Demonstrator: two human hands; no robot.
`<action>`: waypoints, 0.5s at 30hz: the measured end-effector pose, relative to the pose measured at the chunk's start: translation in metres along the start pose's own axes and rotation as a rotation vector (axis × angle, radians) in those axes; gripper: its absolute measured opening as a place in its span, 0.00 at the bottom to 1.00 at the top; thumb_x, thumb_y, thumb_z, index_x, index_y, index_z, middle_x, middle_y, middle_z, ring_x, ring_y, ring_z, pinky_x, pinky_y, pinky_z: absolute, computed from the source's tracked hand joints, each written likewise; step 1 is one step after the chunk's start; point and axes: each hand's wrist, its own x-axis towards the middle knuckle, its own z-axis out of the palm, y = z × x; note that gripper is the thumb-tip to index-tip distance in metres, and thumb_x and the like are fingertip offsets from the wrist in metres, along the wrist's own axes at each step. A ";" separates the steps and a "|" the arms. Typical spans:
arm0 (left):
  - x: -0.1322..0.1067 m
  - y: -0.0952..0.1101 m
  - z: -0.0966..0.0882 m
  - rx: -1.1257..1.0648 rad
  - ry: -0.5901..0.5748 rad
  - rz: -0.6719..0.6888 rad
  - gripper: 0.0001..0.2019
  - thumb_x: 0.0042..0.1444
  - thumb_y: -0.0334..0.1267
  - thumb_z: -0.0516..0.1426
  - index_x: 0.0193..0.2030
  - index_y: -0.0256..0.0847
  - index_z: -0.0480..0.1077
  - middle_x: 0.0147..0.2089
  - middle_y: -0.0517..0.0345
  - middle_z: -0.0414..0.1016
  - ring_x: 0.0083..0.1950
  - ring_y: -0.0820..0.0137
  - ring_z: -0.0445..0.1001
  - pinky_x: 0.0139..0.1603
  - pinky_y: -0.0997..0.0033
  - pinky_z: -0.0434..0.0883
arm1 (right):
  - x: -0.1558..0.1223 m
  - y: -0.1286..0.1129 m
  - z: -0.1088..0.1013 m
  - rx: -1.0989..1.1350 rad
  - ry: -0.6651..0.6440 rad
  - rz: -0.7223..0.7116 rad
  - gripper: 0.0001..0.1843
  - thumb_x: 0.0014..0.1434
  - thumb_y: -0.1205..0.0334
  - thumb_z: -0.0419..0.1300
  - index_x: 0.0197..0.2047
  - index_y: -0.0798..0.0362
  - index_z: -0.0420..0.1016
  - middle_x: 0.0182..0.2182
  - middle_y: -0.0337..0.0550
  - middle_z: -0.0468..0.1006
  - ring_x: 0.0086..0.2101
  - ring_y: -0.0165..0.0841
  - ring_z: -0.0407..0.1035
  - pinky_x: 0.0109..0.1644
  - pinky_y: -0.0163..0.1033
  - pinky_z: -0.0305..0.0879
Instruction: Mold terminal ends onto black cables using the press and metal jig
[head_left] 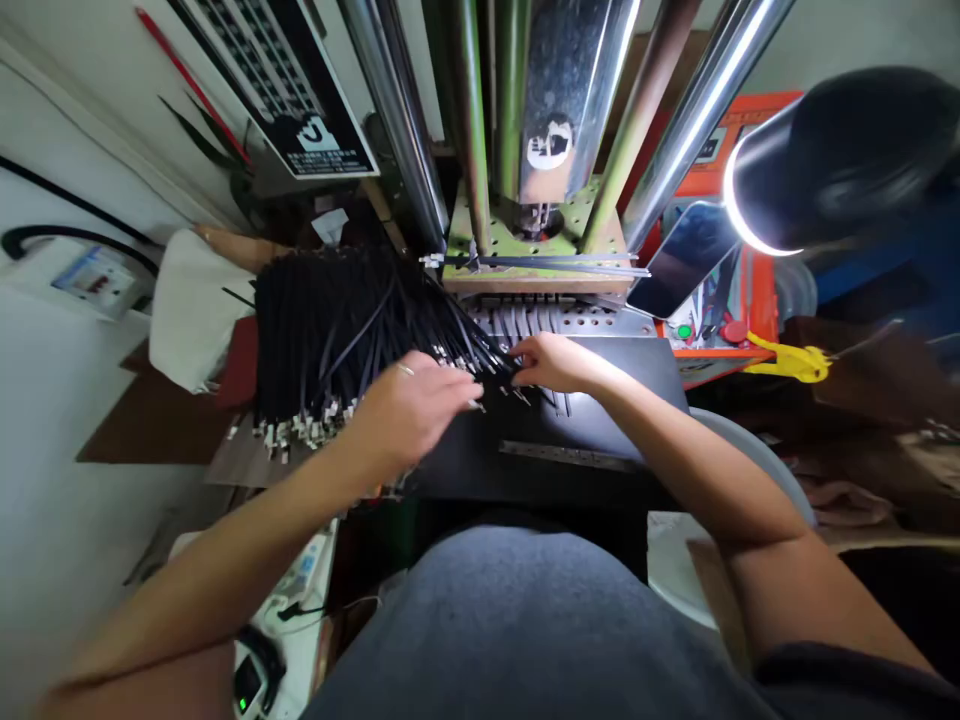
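A thick heap of black cables (pixel 322 320) with small white and metal end connectors lies to the left on the bench. My left hand (pixel 420 405) is closed in front of the heap, and a small metal-tipped cable end sticks out by its fingertips. Some cables fan out rightward to my right hand (pixel 555 362), whose thumb and fingers pinch black cable near the connector ends. Just behind that hand, several grey cables (pixel 529 320) lie side by side under the press plate (pixel 465 272). The fingertips partly hide the pinched cables.
Steel columns (pixel 397 110) of the press rise behind the bench (pixel 465 460). A lit black lamp (pixel 832 160) hangs at the right, above a phone (pixel 682 260) leaning by an orange tray (pixel 765 300). Yellow-handled pliers (pixel 795 360) jut out there. A perforated metal strip (pixel 562 455) lies near the front edge.
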 end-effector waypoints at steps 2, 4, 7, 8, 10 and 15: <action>-0.012 0.024 0.017 -0.071 -0.044 0.073 0.16 0.67 0.29 0.49 0.55 0.39 0.73 0.55 0.54 0.77 0.50 0.65 0.76 0.50 0.62 0.76 | -0.025 0.023 0.004 -0.132 -0.055 0.112 0.19 0.56 0.62 0.64 0.51 0.54 0.78 0.38 0.45 0.82 0.39 0.39 0.75 0.40 0.36 0.64; -0.027 0.041 0.035 -0.176 -0.069 0.081 0.15 0.68 0.30 0.49 0.56 0.36 0.71 0.57 0.51 0.76 0.54 0.65 0.76 0.54 0.62 0.77 | -0.053 0.047 0.008 -0.202 -0.042 0.209 0.19 0.58 0.62 0.62 0.53 0.53 0.77 0.42 0.48 0.82 0.42 0.42 0.75 0.42 0.39 0.65; -0.053 0.052 0.048 -0.301 -0.043 -0.007 0.16 0.67 0.41 0.54 0.56 0.35 0.71 0.58 0.48 0.75 0.58 0.64 0.75 0.59 0.61 0.76 | -0.097 0.084 0.013 -0.264 0.003 0.335 0.21 0.59 0.61 0.60 0.55 0.55 0.76 0.44 0.51 0.81 0.43 0.44 0.76 0.45 0.42 0.67; -0.062 0.052 0.048 -0.320 -0.026 -0.045 0.16 0.66 0.42 0.56 0.56 0.36 0.71 0.57 0.49 0.75 0.57 0.65 0.75 0.58 0.62 0.76 | -0.111 0.096 0.014 -0.271 0.032 0.349 0.22 0.59 0.61 0.59 0.55 0.56 0.75 0.45 0.52 0.81 0.44 0.45 0.75 0.46 0.43 0.68; -0.083 0.050 0.042 -0.327 -0.012 -0.114 0.14 0.66 0.40 0.56 0.57 0.40 0.71 0.55 0.54 0.77 0.55 0.68 0.77 0.58 0.65 0.77 | -0.137 0.117 0.016 -0.234 0.096 0.337 0.22 0.58 0.59 0.59 0.56 0.56 0.75 0.47 0.53 0.80 0.45 0.44 0.75 0.48 0.44 0.68; -0.144 0.031 0.007 -0.224 -0.073 -0.347 0.23 0.66 0.44 0.53 0.68 0.61 0.60 0.63 0.67 0.70 0.53 0.62 0.78 0.52 0.52 0.80 | -0.179 0.150 0.023 -0.036 0.268 0.455 0.19 0.56 0.53 0.60 0.48 0.52 0.77 0.42 0.46 0.80 0.37 0.38 0.74 0.42 0.41 0.68</action>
